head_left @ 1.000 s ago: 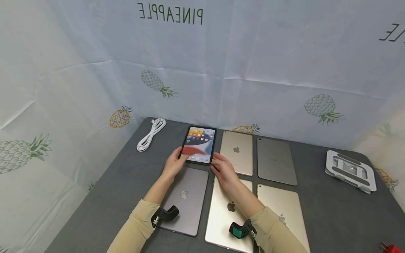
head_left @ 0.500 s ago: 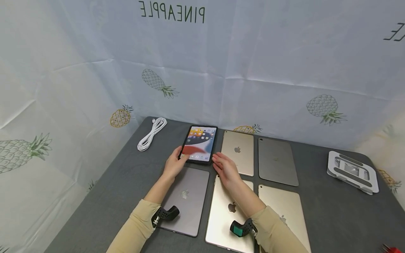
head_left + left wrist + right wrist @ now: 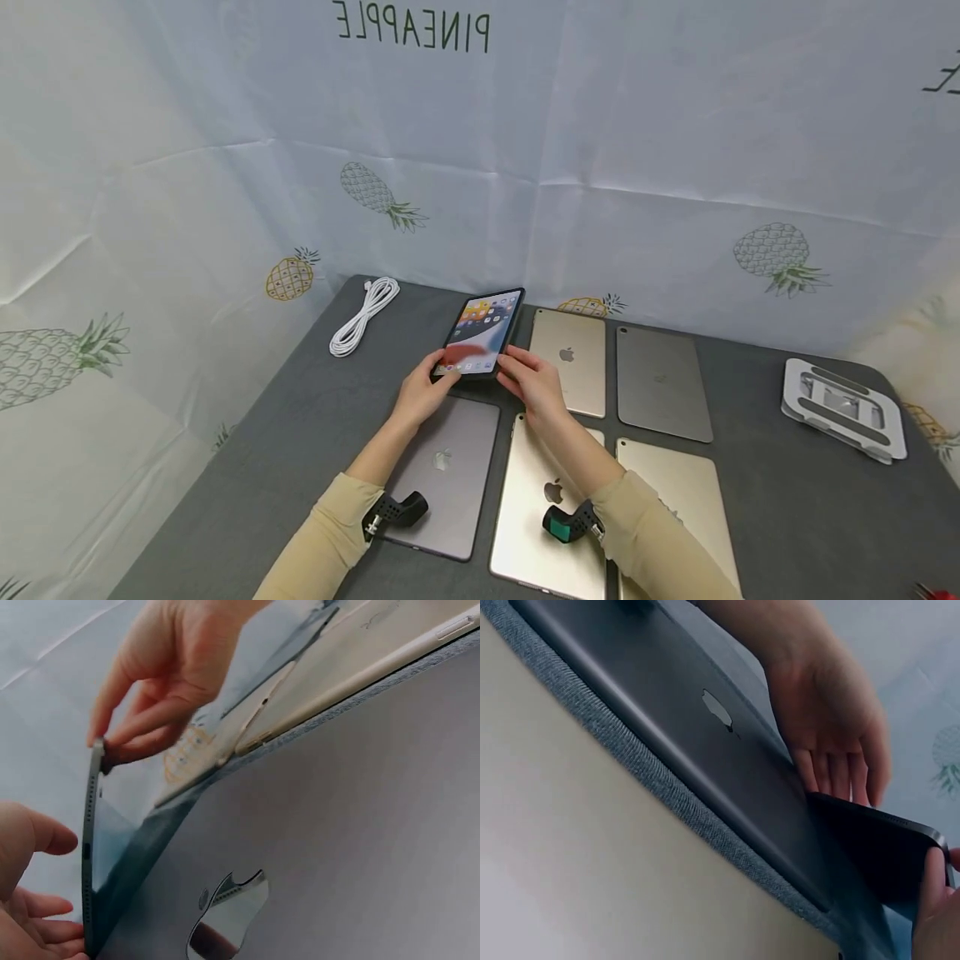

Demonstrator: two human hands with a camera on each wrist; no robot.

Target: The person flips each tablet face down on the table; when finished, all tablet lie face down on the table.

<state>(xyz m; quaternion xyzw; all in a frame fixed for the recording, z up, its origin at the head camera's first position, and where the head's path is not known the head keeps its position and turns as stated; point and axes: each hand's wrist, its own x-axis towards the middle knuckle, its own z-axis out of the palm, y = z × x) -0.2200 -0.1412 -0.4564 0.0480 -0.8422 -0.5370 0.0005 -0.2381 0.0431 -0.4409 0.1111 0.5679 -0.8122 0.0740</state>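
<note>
A tablet (image 3: 480, 332) with a lit home screen and dark edges is tilted in the head view, its right side raised off the table. At its lower left corner is my left hand (image 3: 420, 393), thumb over the screen and fingers at the edge. My right hand (image 3: 534, 380) pinches the lower right corner. The left wrist view shows the tablet's lower edge (image 3: 88, 832) standing steep, with a port and speaker holes. From the right wrist, its dark back (image 3: 885, 851) shows between both hands. A grey tablet (image 3: 442, 475) lies face down below it.
Gold tablets (image 3: 573, 358) and a dark grey tablet (image 3: 663, 383) lie face down to the right. A coiled white cable (image 3: 363, 317) is at the back left. A folded white stand (image 3: 843, 408) sits far right. A patterned curtain (image 3: 600, 167) borders the table's back.
The lit tablet's right side has risen from the table, tilting it leftward. My right hand has gone from beside its corner to pinching it. My left hand has shifted slightly right.
</note>
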